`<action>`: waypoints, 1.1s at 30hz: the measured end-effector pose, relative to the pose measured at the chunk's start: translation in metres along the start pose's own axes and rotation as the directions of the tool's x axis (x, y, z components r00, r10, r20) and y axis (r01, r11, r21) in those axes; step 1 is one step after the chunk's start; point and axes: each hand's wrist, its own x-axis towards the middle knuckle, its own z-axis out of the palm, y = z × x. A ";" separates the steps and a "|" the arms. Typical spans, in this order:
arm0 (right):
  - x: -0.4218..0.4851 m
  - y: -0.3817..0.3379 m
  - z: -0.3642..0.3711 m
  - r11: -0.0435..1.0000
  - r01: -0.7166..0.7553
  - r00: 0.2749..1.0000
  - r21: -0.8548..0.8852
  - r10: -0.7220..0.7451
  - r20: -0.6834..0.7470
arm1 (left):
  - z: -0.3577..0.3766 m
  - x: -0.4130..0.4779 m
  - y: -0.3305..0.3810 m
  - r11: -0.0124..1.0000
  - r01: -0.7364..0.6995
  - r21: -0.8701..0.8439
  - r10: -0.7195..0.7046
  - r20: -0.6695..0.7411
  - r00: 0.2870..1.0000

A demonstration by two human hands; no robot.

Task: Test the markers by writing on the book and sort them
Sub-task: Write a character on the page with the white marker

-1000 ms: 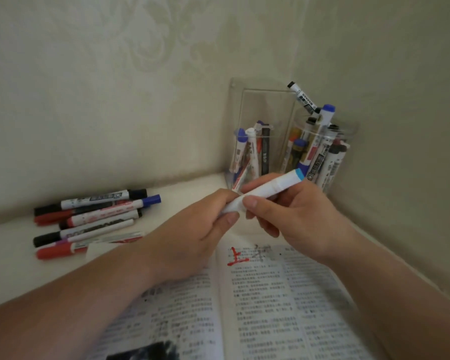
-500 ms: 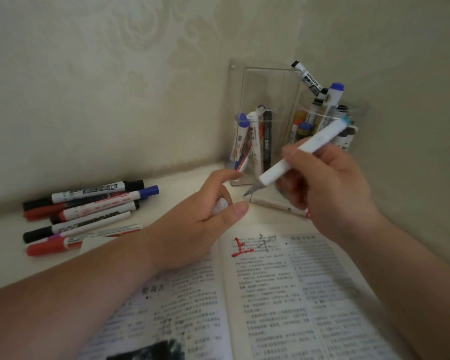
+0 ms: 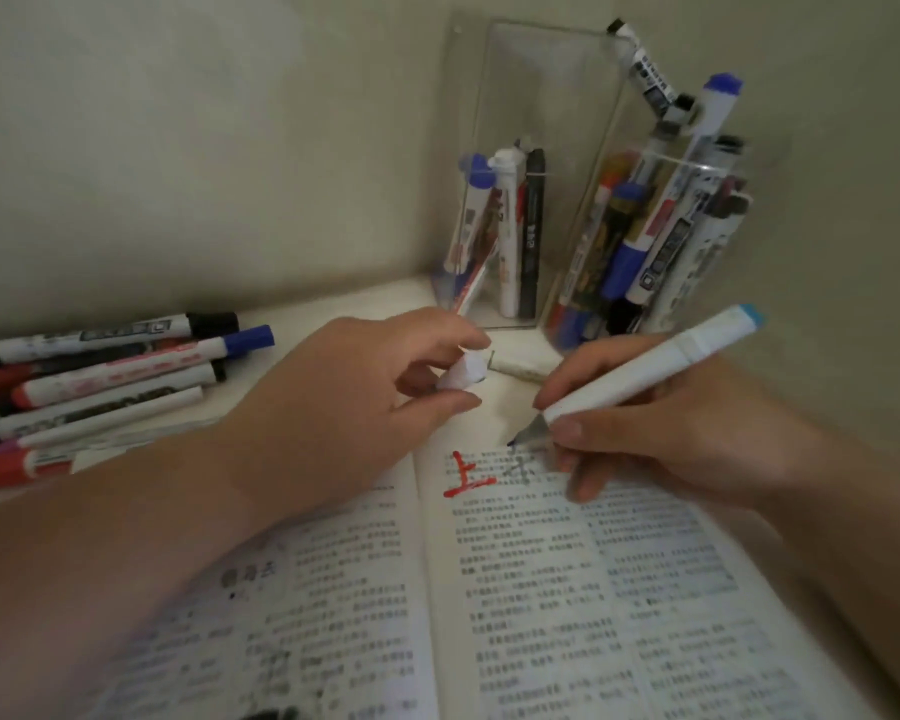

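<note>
So that its tip meets the top of the open book (image 3: pixel 541 589), the right hand (image 3: pixel 687 439) pinches the white marker (image 3: pixel 645 374) in a pen grip. The left hand (image 3: pixel 344 407) holds the cap (image 3: pixel 463 375) in a closed grip (handy for recapping) just beside.

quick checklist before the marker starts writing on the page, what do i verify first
1. Cap off: ok, the left hand pinches the white cap.
2. Grip: ok, the right hand holds the white marker like a pen, tip down.
3. Tip on paper: cannot tell, it sits at the top right page of the book, contact unclear.
4. Writing spot: ok, tip is right of the red mark, near the top margin.
5. Ink flow: cannot tell, no fresh stroke visible.
6. Sorting spots: ok, clear holders behind and the loose marker pile to the left are in view.
</note>
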 end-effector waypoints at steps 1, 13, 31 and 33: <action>0.001 0.003 -0.001 1.000 0.010 1.000 -0.017 -0.010 0.002 | 0.000 -0.001 0.000 0.999 -0.015 0.030 0.016 -0.007 1.000; 0.006 0.010 0.006 0.971 0.109 0.982 -0.212 -0.137 -0.126 | 0.004 0.000 -0.002 0.961 -0.238 0.138 0.232 0.058 0.971; -0.005 -0.001 0.013 0.945 0.090 0.994 -0.314 -0.105 -0.031 | 0.002 -0.004 -0.002 0.961 -0.239 0.141 0.220 0.136 0.966; -0.005 -0.001 0.014 0.943 0.099 0.995 -0.317 -0.104 0.002 | 0.003 -0.003 -0.003 0.961 -0.238 0.145 0.219 0.134 0.966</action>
